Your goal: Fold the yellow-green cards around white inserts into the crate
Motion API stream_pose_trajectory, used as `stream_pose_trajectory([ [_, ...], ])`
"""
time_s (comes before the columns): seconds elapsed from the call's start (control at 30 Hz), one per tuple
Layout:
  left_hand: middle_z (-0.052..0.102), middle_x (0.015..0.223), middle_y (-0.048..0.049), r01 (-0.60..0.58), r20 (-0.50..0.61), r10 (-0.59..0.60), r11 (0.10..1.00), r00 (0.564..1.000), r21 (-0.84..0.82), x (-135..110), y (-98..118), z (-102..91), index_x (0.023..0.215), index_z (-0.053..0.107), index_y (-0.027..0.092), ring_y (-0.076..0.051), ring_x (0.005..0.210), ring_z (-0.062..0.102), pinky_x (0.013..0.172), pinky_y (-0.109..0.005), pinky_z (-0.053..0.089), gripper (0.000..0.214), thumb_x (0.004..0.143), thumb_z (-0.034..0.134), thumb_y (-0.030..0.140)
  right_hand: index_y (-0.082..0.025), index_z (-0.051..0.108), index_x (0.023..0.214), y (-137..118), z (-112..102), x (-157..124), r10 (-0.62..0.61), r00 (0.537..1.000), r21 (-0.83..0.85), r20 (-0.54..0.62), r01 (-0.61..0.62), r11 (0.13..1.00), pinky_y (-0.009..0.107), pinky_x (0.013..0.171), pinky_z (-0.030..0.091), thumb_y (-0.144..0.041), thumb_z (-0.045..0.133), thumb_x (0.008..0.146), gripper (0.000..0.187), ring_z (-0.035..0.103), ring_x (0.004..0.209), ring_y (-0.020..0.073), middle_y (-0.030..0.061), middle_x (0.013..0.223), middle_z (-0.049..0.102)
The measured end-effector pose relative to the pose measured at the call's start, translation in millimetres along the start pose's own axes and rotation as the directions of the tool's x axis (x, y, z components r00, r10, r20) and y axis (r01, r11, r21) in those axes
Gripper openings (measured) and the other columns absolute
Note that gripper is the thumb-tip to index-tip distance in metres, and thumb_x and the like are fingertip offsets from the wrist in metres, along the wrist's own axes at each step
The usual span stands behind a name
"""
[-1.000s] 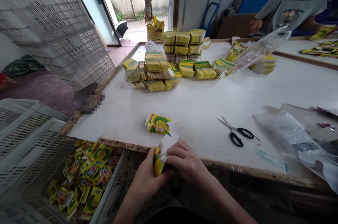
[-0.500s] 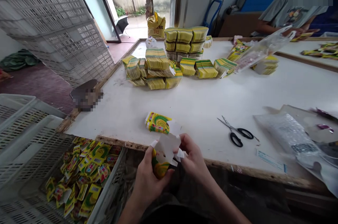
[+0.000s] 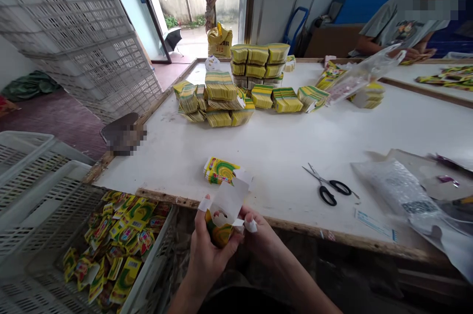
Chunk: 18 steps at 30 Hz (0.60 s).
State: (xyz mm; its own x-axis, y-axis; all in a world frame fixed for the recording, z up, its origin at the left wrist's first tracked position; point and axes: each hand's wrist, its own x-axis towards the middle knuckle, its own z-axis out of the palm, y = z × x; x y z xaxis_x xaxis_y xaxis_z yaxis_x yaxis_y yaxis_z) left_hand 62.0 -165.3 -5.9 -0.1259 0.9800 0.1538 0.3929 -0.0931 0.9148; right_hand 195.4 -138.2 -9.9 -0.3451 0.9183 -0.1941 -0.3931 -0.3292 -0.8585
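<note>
In front of me, just off the table's near edge, my left hand (image 3: pixel 210 250) is wrapped round a small yellow-and-green carton (image 3: pixel 219 233). Its top gapes, with a white inner flap standing up and cut-out edges showing. White tape covers a fingertip of this hand. My right hand (image 3: pixel 264 235) is closed at the carton's right side, by a small side flap; its hidden fingertips seem to grip the card. White tape wraps a digit there too. Just beyond lies a short stack of flat printed cartons (image 3: pixel 219 170) on the white table (image 3: pixel 273 149).
Black-handled scissors (image 3: pixel 327 188) lie open to the right, near a bubble-wrap bag (image 3: pixel 393 188). Bundled cartons (image 3: pixel 258 65) are piled at the back. A plastic crate (image 3: pixel 162 240) of yellow packets stands lower left. Across the table sits another person (image 3: pixel 406 33).
The carton has tilted and moved slightly left with my left hand. My right hand has shifted down from the upper flap to the carton's side. The white flap now stands more open.
</note>
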Motion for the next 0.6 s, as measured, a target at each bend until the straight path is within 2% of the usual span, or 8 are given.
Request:
stream_pose_trajectory([
  [0.07,0.063,0.114,-0.0127,-0.025,0.012,0.025,0.999,1.000,0.047,1.4,-1.2,-0.2,0.132,0.035,0.019,-0.027,0.101,0.065,0.082,-0.036,0.053,0.070,0.076,0.069,0.042,-0.019,0.064,0.088,-8.4,-3.7,-1.1,-0.026,1.000,0.033,0.010,0.025,0.999,0.031,0.067,0.050,-0.071,0.070,0.062,0.058,0.060,0.065,0.0180,0.0036,0.074,0.065],
  [0.13,0.065,0.106,-0.0100,-0.068,0.048,0.064,0.993,0.997,0.099,2.5,-3.4,-0.2,0.126,0.037,0.021,-0.024,0.093,0.067,0.076,-0.033,0.054,0.063,0.076,0.070,0.041,-0.020,0.065,0.088,-16.6,-4.9,-1.7,-0.020,0.999,0.051,0.028,0.019,0.999,0.032,0.073,0.049,-0.058,0.079,0.062,0.049,0.062,0.071,0.0191,0.0033,0.078,0.067],
  [0.23,0.064,0.098,-0.0058,-0.197,0.132,0.174,0.962,0.976,0.188,4.3,-6.4,0.1,0.120,0.036,0.024,-0.020,0.079,0.067,0.066,-0.029,0.054,0.055,0.077,0.069,0.037,-0.019,0.067,0.090,-22.6,-4.3,-1.3,0.046,0.999,0.068,0.010,-0.047,0.997,0.032,0.074,0.048,-0.046,0.079,0.064,0.039,0.063,0.078,0.0212,0.0042,0.082,0.069],
  [0.37,0.062,0.096,-0.0045,-0.365,0.240,0.302,0.886,0.923,0.286,6.8,-7.7,1.3,0.112,0.035,0.025,-0.020,0.076,0.067,0.064,-0.029,0.053,0.048,0.074,0.065,0.027,-0.016,0.066,0.086,-20.0,-4.7,1.2,0.153,0.986,0.061,-0.071,-0.149,0.987,0.033,0.075,0.047,-0.044,0.078,0.062,0.039,0.062,0.078,0.0229,0.0061,0.081,0.069],
  [0.47,0.061,0.093,-0.0040,-0.372,0.272,0.288,0.864,0.918,0.339,9.0,-7.6,1.4,0.109,0.035,0.025,-0.022,0.074,0.066,0.062,-0.030,0.052,0.047,0.071,0.062,0.021,-0.016,0.064,0.085,-17.4,-6.9,4.4,0.158,0.987,-0.043,-0.041,-0.160,0.986,0.032,0.076,0.047,-0.045,0.078,0.063,0.039,0.060,0.077,0.0214,0.0047,0.080,0.067],
  [0.6,0.063,0.088,-0.0024,-0.300,0.357,0.176,0.895,0.917,0.330,12.8,-7.2,-0.3,0.108,0.035,0.025,-0.023,0.075,0.066,0.065,-0.031,0.051,0.045,0.071,0.059,0.019,-0.018,0.063,0.087,-14.4,-9.6,8.1,0.047,0.999,-0.267,-0.002,-0.046,0.963,0.032,0.074,0.049,-0.052,0.073,0.069,0.039,0.059,0.079,0.0215,0.0036,0.082,0.065],
])
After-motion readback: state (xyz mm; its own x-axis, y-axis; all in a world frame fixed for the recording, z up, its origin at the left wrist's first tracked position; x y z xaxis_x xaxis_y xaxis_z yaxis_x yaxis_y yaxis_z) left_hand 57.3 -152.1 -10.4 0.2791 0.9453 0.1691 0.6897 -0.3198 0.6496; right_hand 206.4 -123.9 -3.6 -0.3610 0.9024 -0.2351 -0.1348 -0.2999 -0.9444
